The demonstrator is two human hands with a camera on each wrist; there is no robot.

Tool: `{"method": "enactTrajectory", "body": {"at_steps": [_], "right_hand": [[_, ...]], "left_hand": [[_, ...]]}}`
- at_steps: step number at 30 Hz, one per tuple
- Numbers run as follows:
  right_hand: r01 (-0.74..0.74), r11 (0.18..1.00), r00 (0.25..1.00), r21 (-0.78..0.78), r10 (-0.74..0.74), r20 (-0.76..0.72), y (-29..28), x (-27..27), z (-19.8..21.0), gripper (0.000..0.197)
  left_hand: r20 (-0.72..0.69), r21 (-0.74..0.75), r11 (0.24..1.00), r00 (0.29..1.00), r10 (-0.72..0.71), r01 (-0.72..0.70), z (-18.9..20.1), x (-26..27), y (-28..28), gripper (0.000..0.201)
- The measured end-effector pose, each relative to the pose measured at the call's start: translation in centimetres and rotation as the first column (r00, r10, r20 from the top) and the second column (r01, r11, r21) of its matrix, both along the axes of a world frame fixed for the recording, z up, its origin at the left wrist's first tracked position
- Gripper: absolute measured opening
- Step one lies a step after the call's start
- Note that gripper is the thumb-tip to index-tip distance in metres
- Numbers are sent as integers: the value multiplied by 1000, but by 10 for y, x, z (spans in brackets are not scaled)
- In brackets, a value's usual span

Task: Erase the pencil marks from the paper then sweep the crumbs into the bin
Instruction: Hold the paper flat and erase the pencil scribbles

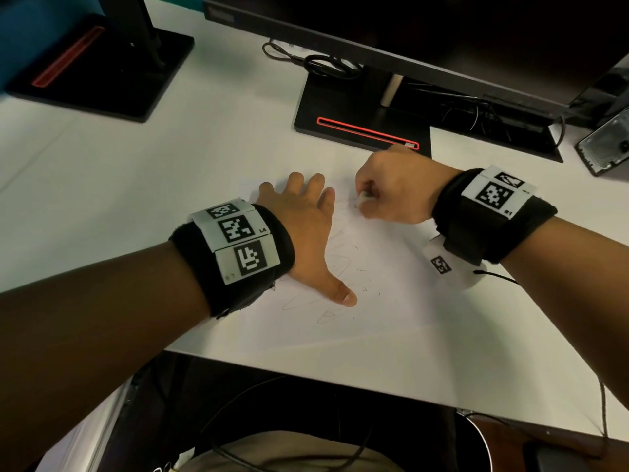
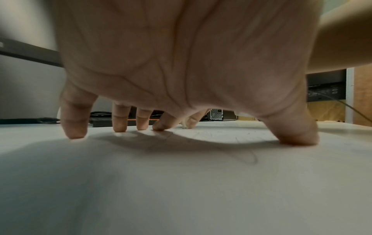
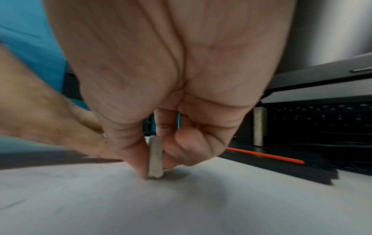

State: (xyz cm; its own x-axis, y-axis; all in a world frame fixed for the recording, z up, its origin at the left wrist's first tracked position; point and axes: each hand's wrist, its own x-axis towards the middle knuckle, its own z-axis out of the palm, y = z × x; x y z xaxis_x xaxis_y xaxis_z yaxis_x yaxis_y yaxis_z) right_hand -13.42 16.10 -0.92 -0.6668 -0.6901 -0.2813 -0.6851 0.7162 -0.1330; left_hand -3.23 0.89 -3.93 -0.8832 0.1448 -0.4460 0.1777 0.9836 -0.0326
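A white sheet of paper [image 1: 391,301] lies on the white desk, with faint pencil scribbles [image 1: 326,311] and small dark crumbs [image 1: 366,288] on it. My left hand [image 1: 306,229] is spread flat on the sheet's left part, its fingertips [image 2: 75,132] and thumb pressing down. My right hand [image 1: 391,195] pinches a small white eraser [image 1: 365,196] between thumb and fingers. The eraser [image 3: 155,157] stands on edge with its lower end touching the paper [image 3: 181,206], just right of my left index finger.
A black monitor stand [image 1: 360,120] with a red slot is just behind my right hand, and a second stand [image 1: 102,69] is at the back left. Cables [image 1: 323,64] and a dark box [image 1: 606,144] lie at the back. A dark round container [image 1: 476,434] sits below the desk's front edge.
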Motion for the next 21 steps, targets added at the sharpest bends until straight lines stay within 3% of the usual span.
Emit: {"method": "enactTrajectory", "body": {"at_steps": [4, 9, 13, 18, 21], "right_hand": [[-76, 997, 992, 10, 74, 102, -2, 19, -1, 13], [18, 1000, 1000, -3, -18, -7, 4, -3, -1, 18], [-63, 998, 996, 19, 62, 62, -4, 12, -2, 17], [41, 999, 998, 8, -40, -38, -1, -11, 1, 21], [-26, 1000, 1000, 4, 26, 18, -6, -1, -1, 17]], "left_hand": [[-9, -2, 1000, 1000, -1, 1, -1, 0, 0, 158], [4, -19, 1000, 1000, -4, 4, 2, 0, 1, 158], [1, -10, 1000, 1000, -8, 8, 1, 1, 0, 157], [1, -15, 1000, 1000, -10, 10, 2, 1, 0, 158], [5, -10, 1000, 1000, -4, 4, 2, 1, 0, 158]]}}
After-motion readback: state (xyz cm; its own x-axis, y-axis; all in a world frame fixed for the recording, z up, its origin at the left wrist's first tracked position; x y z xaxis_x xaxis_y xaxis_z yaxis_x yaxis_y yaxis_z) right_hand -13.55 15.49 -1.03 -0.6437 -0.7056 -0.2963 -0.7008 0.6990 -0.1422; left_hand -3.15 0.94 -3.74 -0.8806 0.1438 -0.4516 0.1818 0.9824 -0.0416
